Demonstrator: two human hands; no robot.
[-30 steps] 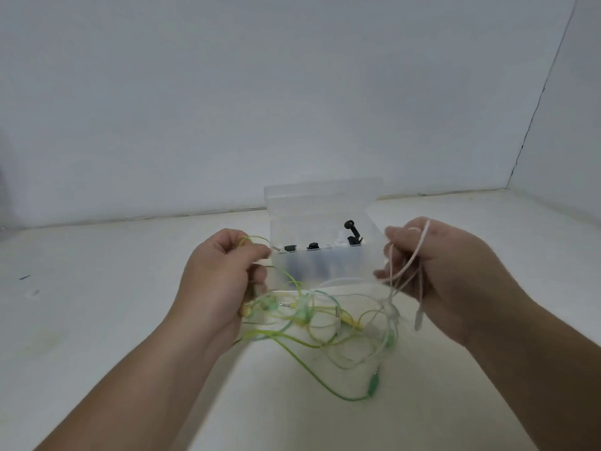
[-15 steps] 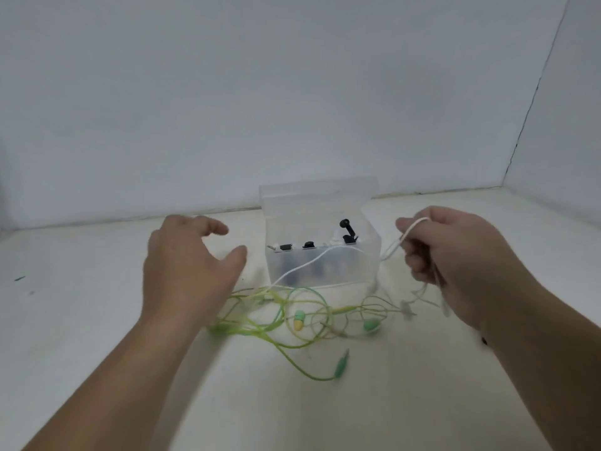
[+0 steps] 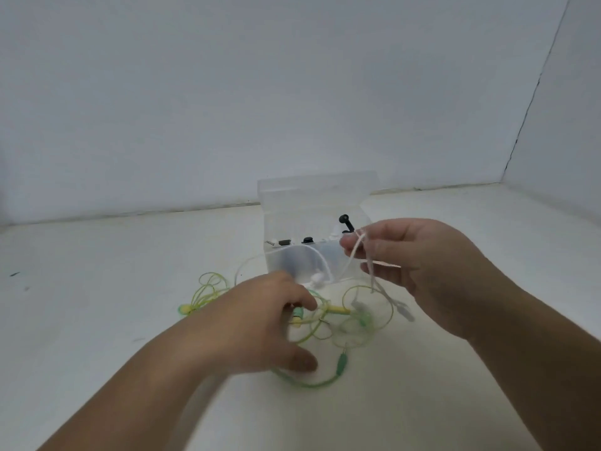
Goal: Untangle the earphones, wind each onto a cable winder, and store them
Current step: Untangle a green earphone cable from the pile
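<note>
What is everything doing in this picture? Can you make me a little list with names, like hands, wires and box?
left hand: spread over the green-yellow tangle; unclear whether it grips any of it
right hand: raised, pinches the white cable
clear box: lid open, small black pieces along its front edge
green-yellow tangle: lies on the table, in front of the clear box
white cable: hangs down from the right hand toward the green-yellow tangle
</note>
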